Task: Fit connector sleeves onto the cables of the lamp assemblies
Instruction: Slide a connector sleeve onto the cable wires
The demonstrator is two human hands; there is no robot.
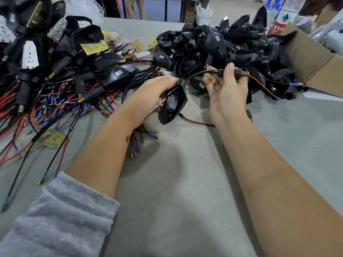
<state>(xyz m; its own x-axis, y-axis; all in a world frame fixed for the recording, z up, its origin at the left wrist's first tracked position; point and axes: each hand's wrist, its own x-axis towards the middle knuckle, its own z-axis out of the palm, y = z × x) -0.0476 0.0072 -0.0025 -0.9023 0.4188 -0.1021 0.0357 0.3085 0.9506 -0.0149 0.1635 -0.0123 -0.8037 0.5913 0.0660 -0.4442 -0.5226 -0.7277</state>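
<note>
My left hand point(148, 98) grips a black lamp housing point(172, 106) at the table's middle, with a circuit board partly hidden under my palm. A black curved stem point(196, 75) arcs from the housing up to my right hand point(227, 93). That hand pinches a black connector sleeve point(237, 73) with a brass threaded tip point(245, 73). A red wire and a black wire point(263, 88) trail out of the tip to the right, each ending in a blue-collared terminal. Another red and black wire point(196, 122) runs beneath the housing.
A heap of wired lamp assemblies point(61, 80) covers the left of the grey table point(176, 182). Empty black housings point(219, 47) are piled at the back right beside a cardboard box point(315, 60). Water bottles point(284, 13) stand behind. Loose terminals point(141, 141) lie by my left wrist.
</note>
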